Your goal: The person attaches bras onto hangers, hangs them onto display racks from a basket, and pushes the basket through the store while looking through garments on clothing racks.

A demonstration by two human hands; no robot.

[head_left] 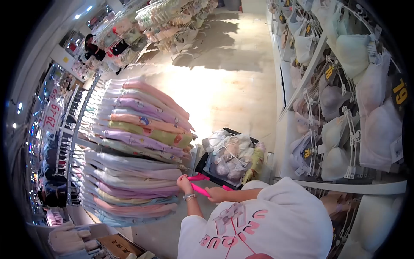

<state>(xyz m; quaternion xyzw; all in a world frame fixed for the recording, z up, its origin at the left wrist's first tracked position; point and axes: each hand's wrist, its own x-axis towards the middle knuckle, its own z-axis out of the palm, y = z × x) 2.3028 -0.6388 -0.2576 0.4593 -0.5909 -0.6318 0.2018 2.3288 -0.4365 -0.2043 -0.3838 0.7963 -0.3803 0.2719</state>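
Note:
My left hand (184,184), with a bracelet at its wrist, is closed on a bright pink strip that looks like a basket handle (199,189). At the strip's lower end my right hand (215,194) is closed around it, its fingers partly hidden. Just beyond my hands sits a black basket (201,166), heaped with pale bras (231,151) on hangers. A yellow-green patterned garment (256,162) lies along its right side. Part of the near rim is hidden behind my right arm and white shirt.
To the left stands a rack of pastel garments (142,138), close to my left hand. Bras on hangers (340,99) fill the wall display on the right. Pale floor (233,86) stretches ahead to more racks (172,21). A person (94,47) is far off at upper left.

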